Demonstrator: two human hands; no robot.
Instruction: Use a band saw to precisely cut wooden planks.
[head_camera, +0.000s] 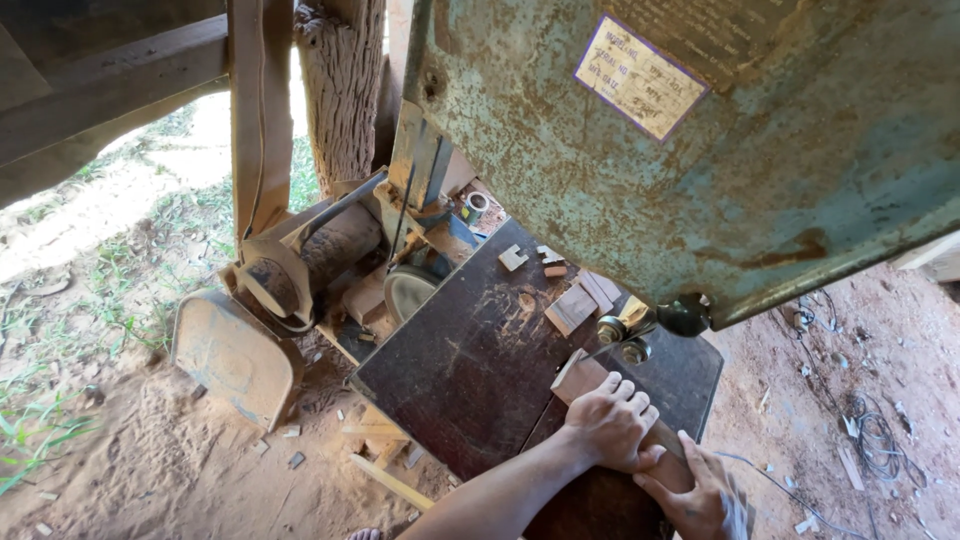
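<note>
Left hand (610, 425) lies flat, fingers together, pressing down on the wood block (583, 376); right hand (695, 490) clamped on its near end. Block sits on the dark saw tabletop (470, 360), front end near the blade guide (625, 328). Likely stiff, light, dry; best held flat on top and at the rear. Reddish-brown, rectangular, pale cut end. Offcuts (578, 300) lie beyond.
</note>
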